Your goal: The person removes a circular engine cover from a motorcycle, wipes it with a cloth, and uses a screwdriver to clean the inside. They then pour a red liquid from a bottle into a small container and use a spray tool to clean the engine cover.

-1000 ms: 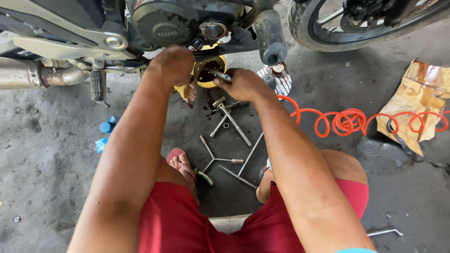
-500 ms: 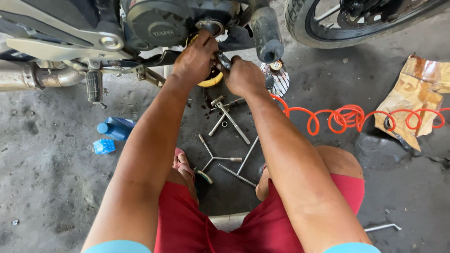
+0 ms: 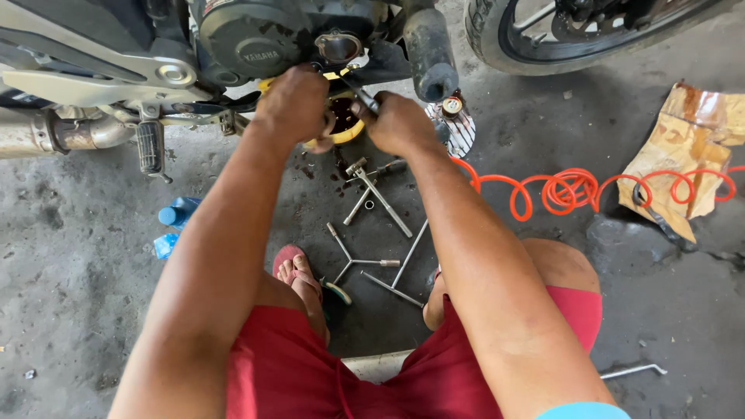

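Note:
My left hand (image 3: 293, 105) is curled into a fist just below the dark motorcycle engine cover (image 3: 256, 39), against the rim of a yellow drain pan (image 3: 351, 133) holding dark oil. What its fingers hold is hidden. My right hand (image 3: 397, 122) is closed on a slim metal tool (image 3: 362, 97) that points up-left toward the round opening (image 3: 339, 46) in the engine. Both hands hover over the pan, a few centimetres apart.
Long T-handle wrenches (image 3: 382, 194) and a Y-shaped wrench (image 3: 353, 262) lie on the oil-spotted concrete before my sandalled foot (image 3: 295, 271). An orange coiled hose (image 3: 559, 190) runs right toward torn cardboard (image 3: 687, 147). A blue bottle (image 3: 177, 213) lies left, with the exhaust pipe (image 3: 46, 136) above it. The rear wheel (image 3: 528, 39) stands top right.
My left hand has slid left and slightly down from the engine opening, uncovering it. My right hand has stayed by the pan with the tool.

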